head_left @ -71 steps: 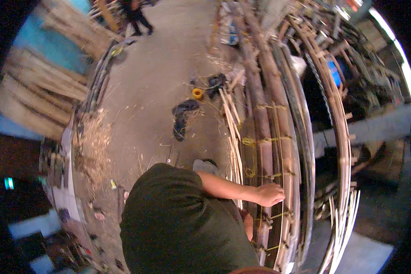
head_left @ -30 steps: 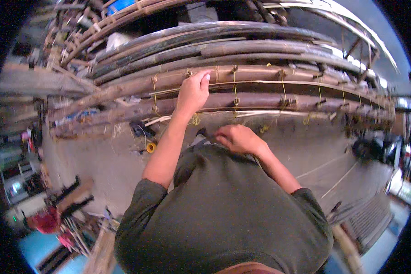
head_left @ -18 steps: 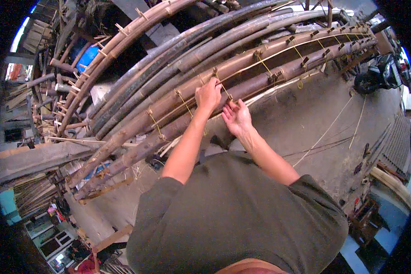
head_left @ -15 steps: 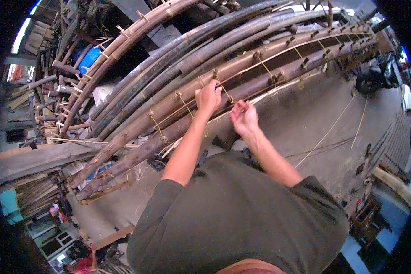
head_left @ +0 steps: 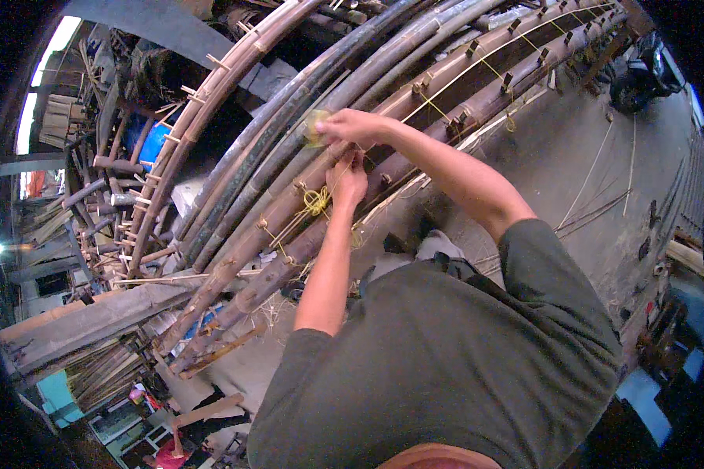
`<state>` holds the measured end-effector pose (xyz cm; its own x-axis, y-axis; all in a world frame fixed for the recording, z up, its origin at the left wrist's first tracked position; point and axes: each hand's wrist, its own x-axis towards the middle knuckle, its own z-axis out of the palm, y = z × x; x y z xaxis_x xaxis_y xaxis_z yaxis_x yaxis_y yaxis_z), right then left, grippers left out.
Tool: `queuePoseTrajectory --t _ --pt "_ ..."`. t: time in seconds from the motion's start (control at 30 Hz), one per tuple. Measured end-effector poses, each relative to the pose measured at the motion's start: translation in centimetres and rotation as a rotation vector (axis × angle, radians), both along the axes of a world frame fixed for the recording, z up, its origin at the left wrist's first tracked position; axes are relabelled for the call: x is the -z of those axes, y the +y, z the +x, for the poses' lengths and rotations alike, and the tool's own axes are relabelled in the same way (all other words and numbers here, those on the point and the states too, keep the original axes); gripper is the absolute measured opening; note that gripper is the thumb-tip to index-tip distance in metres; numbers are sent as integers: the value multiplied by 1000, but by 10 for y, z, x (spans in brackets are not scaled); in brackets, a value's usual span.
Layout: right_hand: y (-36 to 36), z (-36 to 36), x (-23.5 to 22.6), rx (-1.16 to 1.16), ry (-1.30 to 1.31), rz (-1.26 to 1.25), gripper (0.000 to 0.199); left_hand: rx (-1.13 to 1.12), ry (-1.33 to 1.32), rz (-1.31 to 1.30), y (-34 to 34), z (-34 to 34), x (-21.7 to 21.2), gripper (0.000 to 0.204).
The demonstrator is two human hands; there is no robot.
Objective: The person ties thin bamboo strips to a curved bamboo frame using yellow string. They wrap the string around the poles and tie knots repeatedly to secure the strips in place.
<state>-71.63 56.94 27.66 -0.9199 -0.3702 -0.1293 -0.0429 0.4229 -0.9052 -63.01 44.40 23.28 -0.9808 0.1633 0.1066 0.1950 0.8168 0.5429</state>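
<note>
Two long bamboo poles, the far pole [head_left: 285, 205] and the near pole [head_left: 266, 283], run side by side, linked by yellow cord [head_left: 436, 104] wound around short pegs. My left hand [head_left: 347, 181] rests at the far pole, its fingers closed at a lashing point; what they pinch is hidden. Past it reaches my right hand [head_left: 355, 127], crossing over the poles. Its fingers are closed around a bundle of yellow cord [head_left: 317, 129], smeared by motion. Just left of my left wrist hangs a looped yellow cord bundle [head_left: 315, 202].
Behind the poles lie several curved bamboo lengths [head_left: 289, 137] and a bowed pole with pegs [head_left: 199, 102]. A wooden beam [head_left: 94, 320] is at the left. Thin sticks lie on the concrete floor [head_left: 559, 168]; a motorbike [head_left: 645, 78] stands far right. A person in red [head_left: 170, 453] is at lower left.
My right hand has swung up and left, over my left hand, with yellow cord in it. My left hand has shifted slightly down and left in view; the whole view has turned somewhat.
</note>
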Motion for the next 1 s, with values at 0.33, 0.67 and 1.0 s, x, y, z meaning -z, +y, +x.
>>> queuePoseTrajectory --t 0.33,0.67,1.0 --pt "12 179 36 -148 326 33 41 111 27 399 1 -20 -18 20" --pt "0 198 42 -110 578 425 39 -20 23 -37 -6 -144 23 33" --pt "-120 252 54 398 -893 -1331 32 464 -222 -278 -193 -24 -9 28"
